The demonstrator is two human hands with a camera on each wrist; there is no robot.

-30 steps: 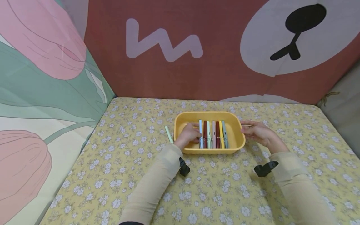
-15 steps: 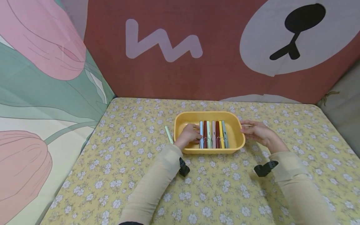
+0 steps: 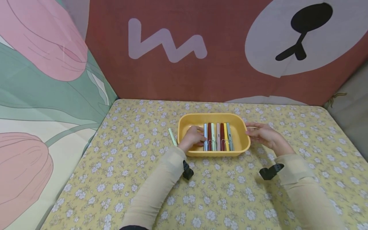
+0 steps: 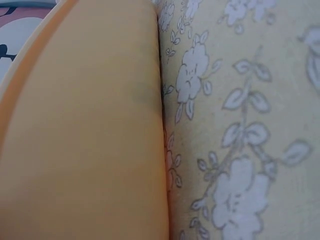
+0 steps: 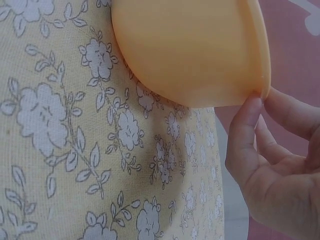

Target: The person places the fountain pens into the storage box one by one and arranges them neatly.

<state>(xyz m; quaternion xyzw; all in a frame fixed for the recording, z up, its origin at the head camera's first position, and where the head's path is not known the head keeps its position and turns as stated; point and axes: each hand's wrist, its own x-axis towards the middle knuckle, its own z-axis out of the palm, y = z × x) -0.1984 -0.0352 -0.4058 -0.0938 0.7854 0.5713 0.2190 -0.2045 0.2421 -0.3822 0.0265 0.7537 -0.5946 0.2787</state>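
Observation:
A yellow plastic bin (image 3: 214, 153) stands on the table, holding a row of capped pens with clips side by side. My left hand (image 3: 193, 138) reaches inside at the left, its fingertips against the left side of the light blue pen (image 3: 205, 135); whether they pinch it is unclear. Beside that pen lie a dark red pen (image 3: 209, 135) and a pale green pen (image 3: 213, 135). My right hand (image 3: 265, 135) pinches the bin's right rim between thumb and fingers, as the right wrist view shows. The left wrist view shows only the bin's outer wall (image 4: 85, 125) and tablecloth.
Another pale green pen (image 3: 172, 137) lies on the flowered tablecloth (image 3: 215, 191), just left of the bin. A printed cloth wall (image 3: 172, 83) rises behind the table's far edge, and others stand at both sides.
The light blue pen's far end has shifted slightly toward me, more in line with the other pens. Both hands and the bin stay about where they were.

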